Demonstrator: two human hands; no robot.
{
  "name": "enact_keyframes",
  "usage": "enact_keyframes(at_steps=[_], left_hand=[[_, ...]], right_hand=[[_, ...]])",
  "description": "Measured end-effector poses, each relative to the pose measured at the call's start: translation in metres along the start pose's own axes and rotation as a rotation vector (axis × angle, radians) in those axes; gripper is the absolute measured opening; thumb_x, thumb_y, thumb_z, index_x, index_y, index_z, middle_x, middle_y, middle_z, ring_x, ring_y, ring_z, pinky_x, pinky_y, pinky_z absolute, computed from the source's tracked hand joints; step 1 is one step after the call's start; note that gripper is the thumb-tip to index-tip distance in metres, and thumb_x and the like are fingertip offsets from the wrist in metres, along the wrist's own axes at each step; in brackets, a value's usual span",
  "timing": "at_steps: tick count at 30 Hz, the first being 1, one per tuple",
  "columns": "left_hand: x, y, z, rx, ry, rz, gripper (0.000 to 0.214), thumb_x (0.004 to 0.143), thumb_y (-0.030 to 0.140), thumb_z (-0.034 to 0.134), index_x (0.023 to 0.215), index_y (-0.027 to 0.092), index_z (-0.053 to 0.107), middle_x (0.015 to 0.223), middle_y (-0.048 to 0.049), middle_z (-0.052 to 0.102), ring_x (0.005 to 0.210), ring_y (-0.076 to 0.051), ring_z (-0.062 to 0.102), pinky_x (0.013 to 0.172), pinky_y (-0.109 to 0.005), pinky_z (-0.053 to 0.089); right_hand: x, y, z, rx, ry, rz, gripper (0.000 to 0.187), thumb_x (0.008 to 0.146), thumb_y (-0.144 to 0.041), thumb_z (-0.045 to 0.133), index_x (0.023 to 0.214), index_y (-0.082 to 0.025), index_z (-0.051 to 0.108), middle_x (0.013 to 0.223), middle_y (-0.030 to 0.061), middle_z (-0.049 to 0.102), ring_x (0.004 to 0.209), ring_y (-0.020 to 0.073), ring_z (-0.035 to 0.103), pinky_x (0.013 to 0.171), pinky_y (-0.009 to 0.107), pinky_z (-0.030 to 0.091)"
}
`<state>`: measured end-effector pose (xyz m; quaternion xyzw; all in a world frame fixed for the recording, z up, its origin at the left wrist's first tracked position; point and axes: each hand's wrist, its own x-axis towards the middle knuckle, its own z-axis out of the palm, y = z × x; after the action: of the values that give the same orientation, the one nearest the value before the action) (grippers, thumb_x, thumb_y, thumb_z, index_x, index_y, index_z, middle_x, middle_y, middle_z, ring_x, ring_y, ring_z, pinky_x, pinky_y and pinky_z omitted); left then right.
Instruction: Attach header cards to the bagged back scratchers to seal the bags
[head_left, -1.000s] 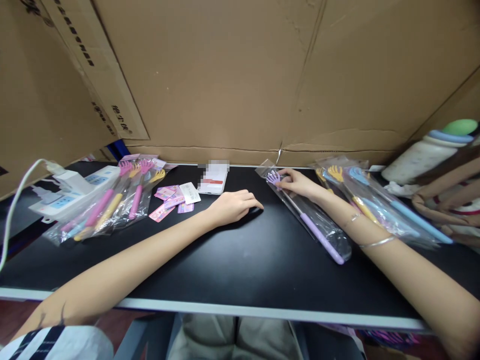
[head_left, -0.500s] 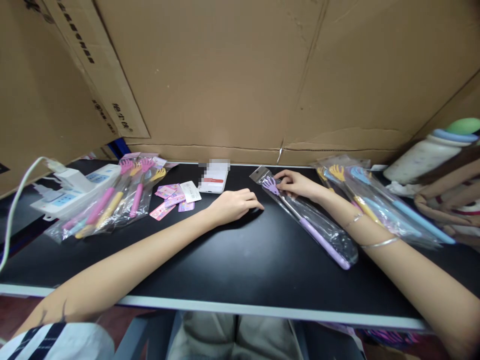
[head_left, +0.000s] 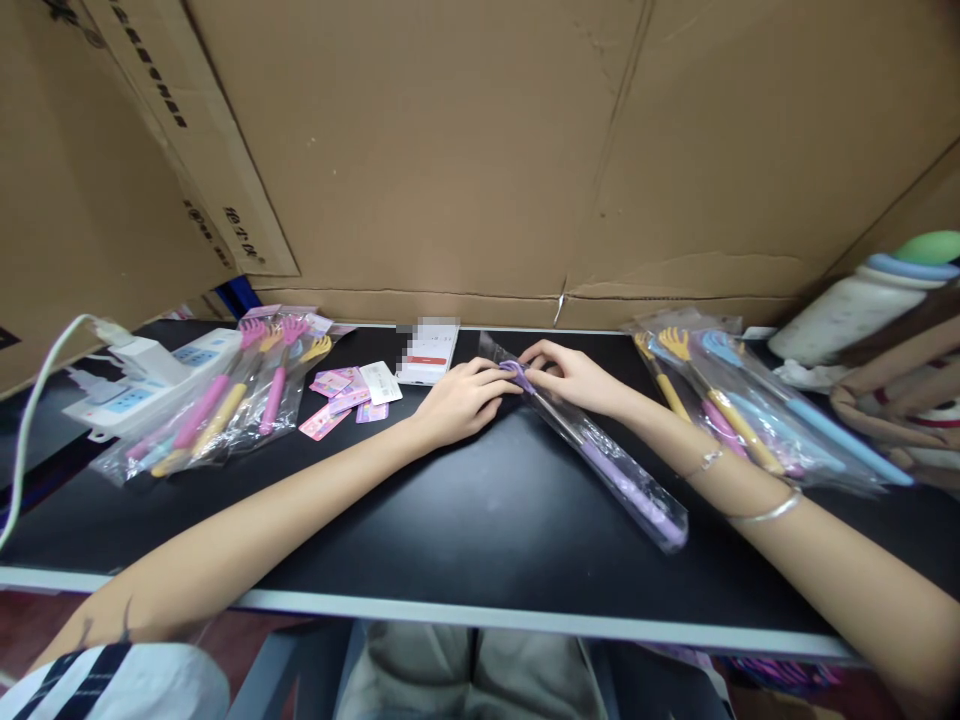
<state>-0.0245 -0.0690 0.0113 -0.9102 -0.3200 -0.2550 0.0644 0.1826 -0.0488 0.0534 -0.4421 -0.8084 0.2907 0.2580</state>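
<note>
A purple back scratcher (head_left: 631,492) with a metal shaft lies slantwise on the black table inside a clear plastic bag (head_left: 681,530). My left hand (head_left: 460,400) has its fingers closed at the hooked head end of the packet, from the left side. From the right, my right hand (head_left: 576,380) pinches the same end just below the bag's top flap. Fingers of both hands partly cover the scratcher's head. The handle end rests on the table, pointing toward the front right.
Bagged back scratchers (head_left: 225,405) lie at the left beside a white power strip (head_left: 120,405); more bagged ones (head_left: 750,410) are at the right. Small pink and purple cards (head_left: 345,395) and a phone (head_left: 429,360) sit at the back. A white bottle (head_left: 847,310) stands far right. Cardboard (head_left: 450,150) walls the back.
The bagged purple back scratcher has shifted left and toward me. My left hand has gone from lying beside it to gripping its head end; my right hand has moved left with it.
</note>
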Motion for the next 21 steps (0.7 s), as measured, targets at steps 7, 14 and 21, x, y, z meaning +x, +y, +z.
enact_keyframes(at_steps=[7,14,21], left_hand=[[-0.002,-0.002,-0.001,-0.047,-0.054,-0.079,0.038,0.087,0.023,0.044,0.123,0.024,0.056,0.132,-0.0005,0.055,0.116,-0.021,0.045,0.098,-0.040,0.043],[-0.003,0.000,-0.002,-0.012,-0.084,-0.133,0.035,0.088,0.023,0.043,0.117,0.024,0.061,0.119,-0.0007,0.064,0.110,-0.020,0.050,0.091,-0.036,0.046],[-0.004,0.002,-0.004,0.044,0.055,-0.228,0.025,0.086,0.020,0.044,0.091,0.024,0.068,0.095,0.0003,0.069,0.093,-0.017,0.055,0.075,-0.028,0.048]], right_hand=[[0.002,0.003,0.002,-0.090,0.053,-0.121,0.039,0.091,-0.039,0.037,0.102,-0.014,0.064,0.095,0.0071,0.067,0.081,0.0164,0.061,0.078,0.030,0.046],[-0.002,0.004,0.016,-0.449,0.016,-0.243,0.037,0.092,-0.034,0.037,0.112,-0.022,0.066,0.101,0.0080,0.060,0.097,0.0196,0.055,0.085,0.032,0.044],[-0.008,0.000,0.019,-0.766,0.048,-0.241,0.034,0.092,-0.031,0.039,0.114,-0.022,0.063,0.106,0.0100,0.059,0.097,0.0228,0.055,0.078,0.033,0.045]])
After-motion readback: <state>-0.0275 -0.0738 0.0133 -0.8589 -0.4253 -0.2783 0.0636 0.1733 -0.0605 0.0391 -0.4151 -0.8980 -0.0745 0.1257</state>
